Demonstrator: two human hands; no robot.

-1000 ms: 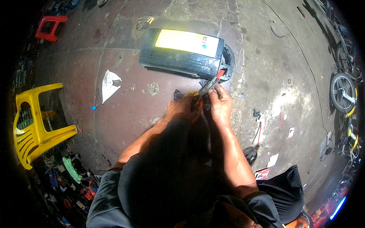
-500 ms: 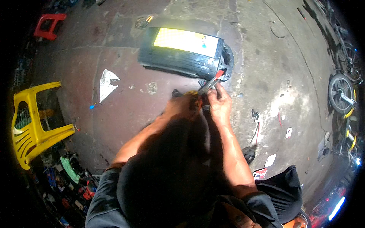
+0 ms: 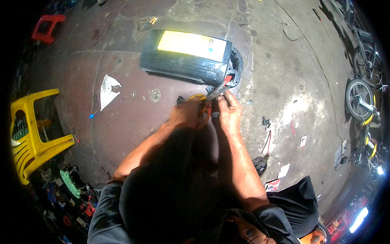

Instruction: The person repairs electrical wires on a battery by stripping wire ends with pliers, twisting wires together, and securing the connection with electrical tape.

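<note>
My left hand is closed around the yellow-and-orange handles of a pair of pliers, whose silver jaws point up and to the right. A red piece shows at the far end of the jaws, beside the open end of a black battery-like case with a yellow-and-white label. My right hand has its thumb and fingers pinched close to the jaws. Whatever lies between those fingertips is too small to make out. The case rests on its side on the floor, just beyond both hands.
A yellow plastic chair stands at the left, with a red stool farther off. A torn white sheet lies on the floor. Wires, scraps and a black shoe are at the right, and a wheel at the far right.
The whole view has shifted a little, so everything sits farther left. Both hands keep nearly the same hold beside the case, and the pliers stay near its open end.
</note>
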